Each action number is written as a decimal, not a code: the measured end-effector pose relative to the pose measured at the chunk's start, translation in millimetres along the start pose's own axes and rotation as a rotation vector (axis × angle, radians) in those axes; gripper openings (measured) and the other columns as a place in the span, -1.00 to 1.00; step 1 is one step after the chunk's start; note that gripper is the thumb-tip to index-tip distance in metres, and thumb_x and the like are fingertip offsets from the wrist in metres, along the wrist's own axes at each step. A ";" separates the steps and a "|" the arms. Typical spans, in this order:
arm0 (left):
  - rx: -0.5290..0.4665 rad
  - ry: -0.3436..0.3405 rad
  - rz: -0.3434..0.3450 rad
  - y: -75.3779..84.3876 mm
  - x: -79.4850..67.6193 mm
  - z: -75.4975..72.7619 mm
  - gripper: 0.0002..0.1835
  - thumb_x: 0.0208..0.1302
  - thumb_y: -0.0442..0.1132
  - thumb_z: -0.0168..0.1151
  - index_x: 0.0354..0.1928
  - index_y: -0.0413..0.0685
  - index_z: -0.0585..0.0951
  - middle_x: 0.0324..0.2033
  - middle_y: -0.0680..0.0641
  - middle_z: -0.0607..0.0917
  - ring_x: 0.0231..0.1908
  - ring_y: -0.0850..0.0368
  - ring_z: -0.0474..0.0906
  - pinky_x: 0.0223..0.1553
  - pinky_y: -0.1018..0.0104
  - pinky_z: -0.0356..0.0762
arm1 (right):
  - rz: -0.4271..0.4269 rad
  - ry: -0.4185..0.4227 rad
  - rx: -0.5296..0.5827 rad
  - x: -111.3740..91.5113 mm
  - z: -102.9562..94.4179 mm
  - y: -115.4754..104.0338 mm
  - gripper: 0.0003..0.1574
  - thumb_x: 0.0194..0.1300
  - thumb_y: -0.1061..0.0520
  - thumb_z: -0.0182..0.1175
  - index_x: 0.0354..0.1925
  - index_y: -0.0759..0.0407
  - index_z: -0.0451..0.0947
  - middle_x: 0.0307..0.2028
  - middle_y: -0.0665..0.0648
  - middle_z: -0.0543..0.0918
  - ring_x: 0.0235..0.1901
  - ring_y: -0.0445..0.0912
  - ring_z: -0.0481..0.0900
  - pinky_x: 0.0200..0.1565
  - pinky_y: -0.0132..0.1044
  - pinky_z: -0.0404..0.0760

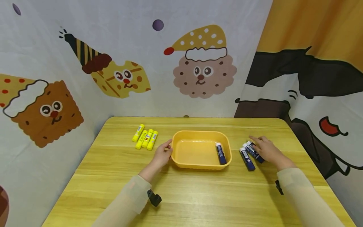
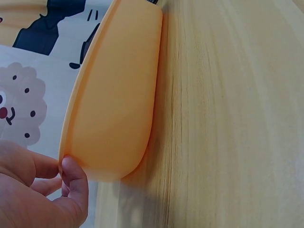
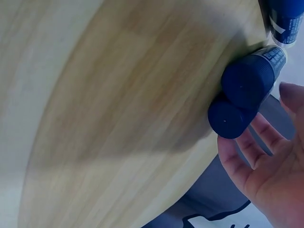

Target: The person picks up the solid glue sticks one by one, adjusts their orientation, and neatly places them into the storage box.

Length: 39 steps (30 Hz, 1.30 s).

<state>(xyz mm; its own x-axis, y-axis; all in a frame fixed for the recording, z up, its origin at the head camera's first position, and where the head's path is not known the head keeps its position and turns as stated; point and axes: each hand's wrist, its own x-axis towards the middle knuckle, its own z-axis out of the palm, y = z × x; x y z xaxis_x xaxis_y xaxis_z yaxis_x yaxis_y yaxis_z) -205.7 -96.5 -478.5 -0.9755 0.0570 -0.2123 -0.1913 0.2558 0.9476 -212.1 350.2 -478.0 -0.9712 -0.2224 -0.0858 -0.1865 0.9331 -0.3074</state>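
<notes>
My left hand (image 1: 162, 155) pinches the left rim of a shallow orange-yellow plastic tray (image 1: 195, 166); the left wrist view shows thumb and fingers at its edge. Inside the tray, at its right end, lies one dark blue glue stick (image 1: 221, 154) with a white end. To the right of the tray are several more blue glue sticks (image 1: 247, 160). My right hand (image 1: 267, 150) reaches over them, its fingers beside the outermost blue glue stick (image 3: 228, 118). In the right wrist view its thumb stands apart and the fingers are loosely bent.
Several yellow glue sticks (image 1: 147, 138) lie side by side left of the tray. All stand on a light wooden table (image 1: 187, 195). A curtain printed with cartoon figures (image 1: 204, 75) hangs behind the table's back edge.
</notes>
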 end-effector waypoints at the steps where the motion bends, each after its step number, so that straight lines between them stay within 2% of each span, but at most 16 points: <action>1: -0.003 -0.001 -0.001 0.3 -0.4 0.0 -0.49 0.39 -0.43 -0.04 0.37 -0.10 0.30 -0.13 -0.16 0.40 -0.40 0.16 0.37 -0.42 0.38 0.50 | -0.002 -0.005 -0.007 0.4 0.5 0.2 -0.39 0.42 0.14 -0.01 0.38 0.19 0.18 0.06 0.49 0.37 -0.04 0.36 0.42 -0.16 0.18 0.46; 6: -0.005 -0.006 -0.003 0.9 -1.8 -0.2 -0.48 0.39 -0.42 -0.04 0.37 -0.10 0.30 -0.13 -0.16 0.41 -0.40 0.16 0.37 -0.40 0.33 0.53 | -0.001 -0.016 -0.036 2.4 2.8 1.1 -0.42 0.39 0.21 0.02 0.34 0.21 0.25 -0.04 0.44 0.43 -0.20 0.21 0.49 -0.27 0.02 0.48; 14: -0.011 -0.003 -0.004 -1.0 0.0 -0.1 -0.49 0.39 -0.42 -0.04 0.37 -0.11 0.29 -0.12 -0.16 0.41 -0.40 0.17 0.37 -0.42 0.38 0.51 | -0.013 -0.003 -0.074 2.9 5.1 0.2 -0.45 0.37 0.26 0.03 0.31 0.21 0.29 -0.04 0.47 0.44 -0.14 0.31 0.50 -0.18 0.15 0.51; 21: -0.009 0.000 0.002 -1.8 -0.1 0.2 -0.49 0.38 -0.43 -0.02 0.36 -0.11 0.31 -0.13 -0.16 0.41 -0.41 0.18 0.38 -0.44 0.39 0.51 | -0.003 -0.018 -0.071 7.0 6.5 1.5 -0.46 0.37 0.27 0.03 0.29 0.21 0.30 -0.06 0.48 0.47 -0.17 0.29 0.53 -0.25 0.06 0.54; 26: -0.009 -0.001 0.004 -1.4 0.1 -0.2 -0.49 0.38 -0.42 -0.03 0.37 -0.11 0.30 -0.13 -0.16 0.41 -0.39 0.14 0.39 -0.43 0.36 0.51 | 0.009 -0.022 -0.075 7.4 5.8 1.6 -0.48 0.36 0.26 0.03 0.28 0.21 0.31 -0.04 0.50 0.47 -0.13 0.33 0.52 -0.19 0.14 0.53; 39: -0.009 -0.001 -0.008 -1.3 0.0 -0.7 -0.49 0.39 -0.41 -0.02 0.37 -0.07 0.31 -0.13 -0.15 0.41 -0.41 0.17 0.38 -0.40 0.33 0.53 | 0.009 0.032 -0.080 1.5 -1.6 0.7 -0.47 0.35 0.28 0.05 0.28 0.23 0.32 -0.03 0.50 0.47 -0.14 0.34 0.52 -0.21 0.13 0.53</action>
<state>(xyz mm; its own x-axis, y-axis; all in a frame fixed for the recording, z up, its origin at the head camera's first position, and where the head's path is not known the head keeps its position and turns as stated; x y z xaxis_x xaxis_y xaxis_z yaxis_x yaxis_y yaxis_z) -205.6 -97.6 -479.6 -0.9738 0.0555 -0.2204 -0.2004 0.2478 0.9478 -213.9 350.9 -476.9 -0.9768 -0.2061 -0.0578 -0.1879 0.9550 -0.2295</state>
